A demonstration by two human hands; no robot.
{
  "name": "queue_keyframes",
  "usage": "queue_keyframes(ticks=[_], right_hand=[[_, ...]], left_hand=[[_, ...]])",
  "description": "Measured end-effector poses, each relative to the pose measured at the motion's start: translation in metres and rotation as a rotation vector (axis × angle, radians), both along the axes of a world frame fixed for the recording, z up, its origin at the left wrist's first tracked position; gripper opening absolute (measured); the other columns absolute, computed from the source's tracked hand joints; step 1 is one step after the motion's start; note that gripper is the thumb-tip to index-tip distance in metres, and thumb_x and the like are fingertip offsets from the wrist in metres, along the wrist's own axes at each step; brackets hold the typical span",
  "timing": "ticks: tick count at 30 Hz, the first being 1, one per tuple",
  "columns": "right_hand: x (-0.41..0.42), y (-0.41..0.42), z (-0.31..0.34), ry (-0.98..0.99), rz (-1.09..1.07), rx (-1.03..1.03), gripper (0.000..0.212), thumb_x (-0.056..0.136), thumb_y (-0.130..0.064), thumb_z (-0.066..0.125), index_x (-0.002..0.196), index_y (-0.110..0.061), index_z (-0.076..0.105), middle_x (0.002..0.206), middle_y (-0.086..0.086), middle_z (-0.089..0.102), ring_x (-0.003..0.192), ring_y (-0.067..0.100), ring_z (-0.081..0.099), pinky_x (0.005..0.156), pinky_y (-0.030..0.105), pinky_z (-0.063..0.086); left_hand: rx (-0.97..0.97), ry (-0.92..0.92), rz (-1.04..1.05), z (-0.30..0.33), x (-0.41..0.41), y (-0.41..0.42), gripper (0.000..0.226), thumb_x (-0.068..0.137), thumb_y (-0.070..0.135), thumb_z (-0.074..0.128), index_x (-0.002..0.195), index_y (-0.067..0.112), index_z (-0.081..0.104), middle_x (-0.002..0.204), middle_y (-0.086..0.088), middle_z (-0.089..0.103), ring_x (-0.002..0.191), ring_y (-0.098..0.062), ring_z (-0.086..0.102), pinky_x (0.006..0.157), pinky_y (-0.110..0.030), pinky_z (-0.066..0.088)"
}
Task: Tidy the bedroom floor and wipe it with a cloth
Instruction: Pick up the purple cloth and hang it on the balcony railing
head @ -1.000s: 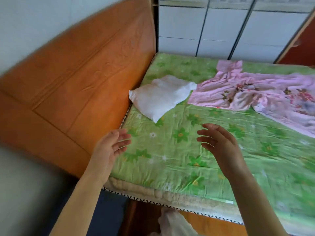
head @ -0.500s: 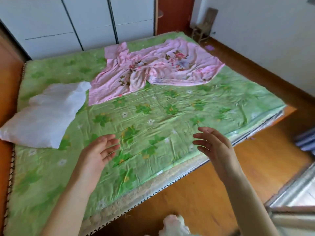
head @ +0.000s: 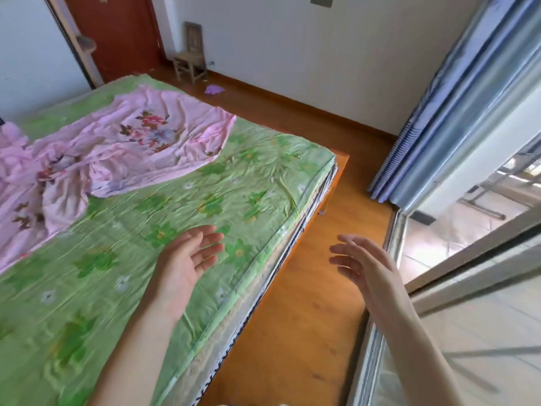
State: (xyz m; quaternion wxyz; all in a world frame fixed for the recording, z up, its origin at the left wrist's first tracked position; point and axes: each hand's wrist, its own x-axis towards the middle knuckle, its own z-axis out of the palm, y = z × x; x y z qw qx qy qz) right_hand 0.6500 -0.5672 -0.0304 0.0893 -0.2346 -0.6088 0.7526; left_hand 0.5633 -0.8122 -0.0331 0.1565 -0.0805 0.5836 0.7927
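The wooden floor (head: 307, 317) runs beside the bed (head: 131, 288), a purple scrap (head: 214, 89) lying on it beyond the bed's far corner. The left hand (head: 184, 262) hovers over the bed and the right hand (head: 369, 268) over the floor, both with fingers loosely spread, holding nothing.

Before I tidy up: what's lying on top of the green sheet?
A crumpled pink floral cloth lies on the green sheet; whatever sits beneath that cloth is hidden.
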Motion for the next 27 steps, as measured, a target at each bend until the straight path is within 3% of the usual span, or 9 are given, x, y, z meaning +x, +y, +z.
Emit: queue_keyframes(ticks=[10,18,27], right_hand=[[-0.046,0.092,-0.006,-0.016,-0.227,-0.008,0.017,0.095,-0.013,0.049,0.095,-0.013,0.066,0.085,0.005,0.070,0.076,0.017,0.066,0.068,0.024,0.048],[-0.122,0.177,-0.003,-0.037,-0.377,-0.015,0.016,0.095,-0.012,0.049,0.097,-0.011,0.064,0.083,0.004,0.069,0.075,0.018,0.066,0.070,0.027,0.048],[-0.179,0.267,-0.003,0.019,-0.518,-0.073,0.016,0.094,-0.012,0.050,0.093,-0.015,0.065,0.080,0.001,0.071,0.074,0.015,0.067,0.062,0.017,0.050]], left_hand=[[0.040,-0.060,-0.254,-0.009,-0.098,0.124,0.026,0.097,0.008,0.036,0.093,0.012,0.061,0.078,0.001,0.072,0.071,-0.008,0.068,0.072,-0.027,0.044],[0.035,0.026,-0.452,0.008,-0.205,0.220,0.024,0.096,0.011,0.038,0.093,0.016,0.061,0.083,0.000,0.071,0.076,-0.011,0.066,0.074,-0.029,0.045],[0.004,-0.042,-0.582,0.004,-0.274,0.337,0.023,0.096,0.012,0.040,0.093,0.015,0.062,0.083,0.000,0.071,0.078,-0.013,0.065,0.070,-0.028,0.045]])
